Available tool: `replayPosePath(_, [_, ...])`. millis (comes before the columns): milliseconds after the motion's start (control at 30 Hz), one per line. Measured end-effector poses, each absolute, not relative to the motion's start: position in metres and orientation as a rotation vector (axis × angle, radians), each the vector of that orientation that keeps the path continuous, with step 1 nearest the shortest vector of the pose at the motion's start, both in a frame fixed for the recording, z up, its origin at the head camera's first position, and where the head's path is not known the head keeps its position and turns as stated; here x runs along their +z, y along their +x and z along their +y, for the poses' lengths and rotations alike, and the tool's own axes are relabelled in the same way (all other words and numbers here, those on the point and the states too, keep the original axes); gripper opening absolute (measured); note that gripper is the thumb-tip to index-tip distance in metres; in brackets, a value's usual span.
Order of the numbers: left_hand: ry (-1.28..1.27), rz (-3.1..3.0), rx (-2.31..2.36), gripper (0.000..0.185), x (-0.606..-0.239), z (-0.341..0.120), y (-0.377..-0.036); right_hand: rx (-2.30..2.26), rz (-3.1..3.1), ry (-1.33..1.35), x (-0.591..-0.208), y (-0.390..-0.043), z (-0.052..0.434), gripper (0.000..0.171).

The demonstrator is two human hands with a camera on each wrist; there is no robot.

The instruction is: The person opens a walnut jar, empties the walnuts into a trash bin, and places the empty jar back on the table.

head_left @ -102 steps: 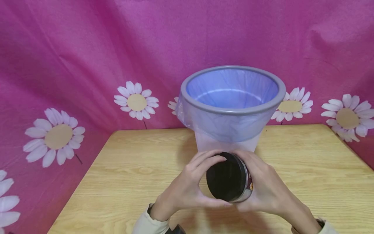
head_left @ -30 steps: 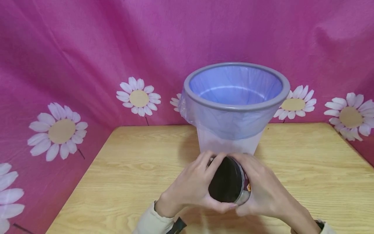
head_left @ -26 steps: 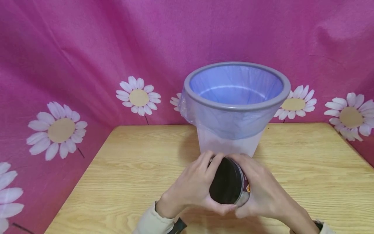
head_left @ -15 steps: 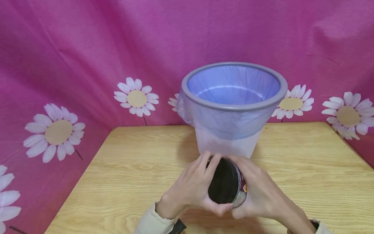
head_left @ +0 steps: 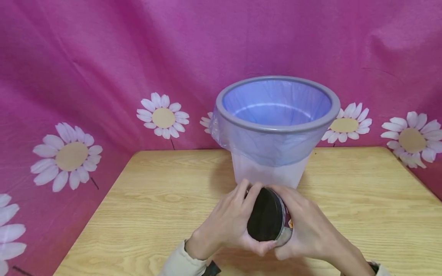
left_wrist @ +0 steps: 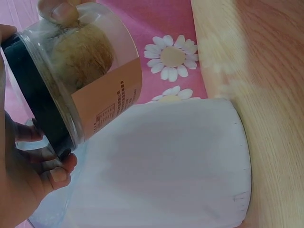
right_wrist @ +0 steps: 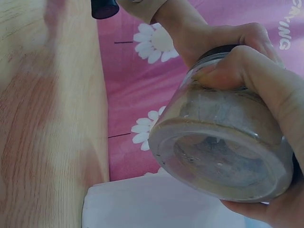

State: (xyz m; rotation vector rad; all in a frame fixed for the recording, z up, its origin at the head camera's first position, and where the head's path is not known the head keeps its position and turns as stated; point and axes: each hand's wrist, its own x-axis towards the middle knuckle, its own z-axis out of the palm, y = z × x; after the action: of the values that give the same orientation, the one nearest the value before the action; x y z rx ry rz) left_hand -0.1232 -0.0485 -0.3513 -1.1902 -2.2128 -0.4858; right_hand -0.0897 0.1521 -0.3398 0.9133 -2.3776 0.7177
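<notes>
A clear plastic jar (head_left: 286, 226) with a black lid (head_left: 265, 220) is held tipped on its side above the wooden table (head_left: 145, 207), lid facing me. My left hand (head_left: 229, 224) wraps its fingers round the lid's rim. My right hand (head_left: 307, 230) grips the jar's body. In the left wrist view the jar (left_wrist: 90, 66) shows pale brownish contents and an orange label, with the lid (left_wrist: 35, 99) at left. The right wrist view shows the jar's clear base (right_wrist: 223, 156) and fingers (right_wrist: 256, 71) curled over its side.
A white bin (head_left: 276, 126) with a grey rim and a bluish plastic liner stands just behind the hands. A pink cloth with white daisies (head_left: 162, 117) hangs behind and to the left of the table.
The lid has turned a little more edge-on between my hands, and the left fingers have shifted round its rim. The jar stays in front of the bin.
</notes>
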Motion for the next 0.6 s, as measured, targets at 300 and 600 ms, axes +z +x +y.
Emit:
replayPosePath(300, [-1.206,-2.222,-0.475,0.106,-0.3524,-0.0471,-0.1232,0.684,-2.399,0.883,-0.3387,-0.0879,0.1523,0.106])
replayPosePath(600, [-1.223,-2.238,-0.506,0.104,-0.3557,-0.0457,-0.1245,0.65,-2.411,0.837,-0.3393,-0.0849,0.1515,0.105])
